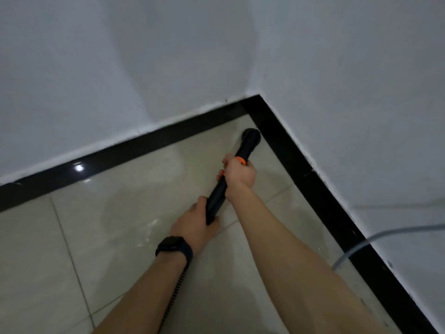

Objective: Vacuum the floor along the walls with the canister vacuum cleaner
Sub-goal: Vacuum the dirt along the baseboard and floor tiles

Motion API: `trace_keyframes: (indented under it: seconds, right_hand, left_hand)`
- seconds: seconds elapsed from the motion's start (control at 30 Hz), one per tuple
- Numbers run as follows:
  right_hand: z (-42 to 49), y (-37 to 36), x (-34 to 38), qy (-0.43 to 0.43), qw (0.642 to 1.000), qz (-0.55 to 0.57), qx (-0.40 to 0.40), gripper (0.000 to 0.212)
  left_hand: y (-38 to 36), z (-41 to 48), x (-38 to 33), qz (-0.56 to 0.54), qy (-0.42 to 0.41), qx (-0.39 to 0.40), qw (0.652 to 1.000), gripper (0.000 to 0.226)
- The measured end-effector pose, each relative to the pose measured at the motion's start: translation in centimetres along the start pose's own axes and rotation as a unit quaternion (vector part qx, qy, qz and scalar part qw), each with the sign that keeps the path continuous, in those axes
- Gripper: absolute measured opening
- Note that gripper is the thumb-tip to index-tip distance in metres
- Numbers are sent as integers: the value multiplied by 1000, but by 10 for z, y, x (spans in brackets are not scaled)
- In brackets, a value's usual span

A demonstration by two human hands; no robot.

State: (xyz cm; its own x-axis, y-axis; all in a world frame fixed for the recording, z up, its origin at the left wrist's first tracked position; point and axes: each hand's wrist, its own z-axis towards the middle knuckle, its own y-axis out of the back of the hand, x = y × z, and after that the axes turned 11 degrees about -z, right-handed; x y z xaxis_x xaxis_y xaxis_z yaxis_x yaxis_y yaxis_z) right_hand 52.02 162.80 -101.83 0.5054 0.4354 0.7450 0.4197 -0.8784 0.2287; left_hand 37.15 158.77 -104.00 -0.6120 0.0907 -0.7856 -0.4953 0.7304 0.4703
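1. The wand (218, 196) is gripped by both hands: the left hand (195, 220) is wrapped round its lower end, and the right hand (238, 172) is closed round it at the orange ring (240, 160).
2. The nozzle (251, 136) is set on the floor (72, 237) in the corner (258, 96), just beside the black skirting (144, 150).
3. The hose (179, 283) is seen below the left wrist. The canister is not in view.
4. A grey cable (385, 235) is seen along the right wall, down to the floor.
5. Progress is judged mid-task, since the corner where the two walls meet is being worked.
6. No dust or cleaned track can be made out on the glossy tiles, so it cannot be told which wall edge is done.
7. Probably left: at least one of the two wall edges, plus any walls out of view.
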Motion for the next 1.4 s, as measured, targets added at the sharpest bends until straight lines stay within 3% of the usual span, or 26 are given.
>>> trace_keyframes:
  seconds: [0.17, 0.27, 0.4, 0.57, 0.77, 0.9, 1.0, 1.13, 1.3, 1.4]
  right_hand:
    - [5, -19, 13, -4, 1000, -2, 24, 16]
    - [-16, -12, 18, -52, 993, -20, 106, 15]
    - [-86, 9, 38, -141, 970, -55, 191, 20]
    - [-217, 39, 70, -216, 950, -87, 208, 24]
    - [-395, 73, 154, -146, 961, -181, 148, 18]
    - [-505, 102, 219, -94, 952, -229, 180, 9]
    - [-580, 116, 252, -53, 935, -249, 248, 10]
    - [-677, 145, 284, 0, 869, -281, 407, 12]
    - [-783, 200, 290, 110, 695, -363, 610, 13]
    - [-836, 228, 274, 156, 599, -405, 673, 17]
  left_hand:
    - [21, 17, -1, 0, 15, 23, 1000, 31]
    - [42, -1, -17, 35, 52, 57, 996, 31]
    - [84, -72, -61, 45, 99, 73, 991, 30]
    - [148, -201, -125, -71, 175, 64, 980, 23]
    - [211, -367, -224, -125, 227, -37, 965, 30]
    - [247, -468, -291, -119, 275, -100, 949, 54]
    - [264, -518, -331, -124, 300, -131, 937, 57]
    - [272, -582, -370, -179, 332, -141, 915, 51]
    - [260, -663, -403, -219, 339, -176, 898, 61]
    - [250, -716, -402, -233, 329, -211, 890, 64]
